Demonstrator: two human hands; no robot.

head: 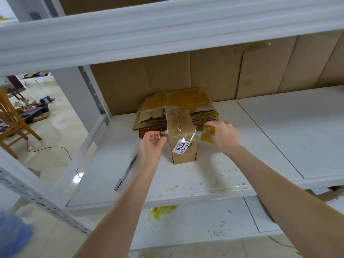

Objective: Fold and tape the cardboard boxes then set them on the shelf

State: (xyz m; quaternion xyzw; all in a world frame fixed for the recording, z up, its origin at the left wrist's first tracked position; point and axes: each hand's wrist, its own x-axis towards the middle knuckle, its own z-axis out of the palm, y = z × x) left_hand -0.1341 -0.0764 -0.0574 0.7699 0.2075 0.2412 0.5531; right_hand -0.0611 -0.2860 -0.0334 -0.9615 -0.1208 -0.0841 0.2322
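Note:
A small folded cardboard box [183, 138] with a white label reading 9123 stands on the white shelf [204, 175]. Clear tape stretches across its top. My right hand [222, 135] grips a yellowish roll of tape [207, 134] just right of the box. Left of the box, my left hand [152, 144] pinches the free end of the tape with curled fingers. Behind the box lies a stack of flattened cardboard boxes [176, 107].
A silver utility knife [126, 173] lies on the shelf to the left of my left arm. Brown cardboard sheets line the back of the shelf. A lower shelf board [195, 220] shows yellow tape scraps. A wooden chair [13, 120] stands on the floor at left.

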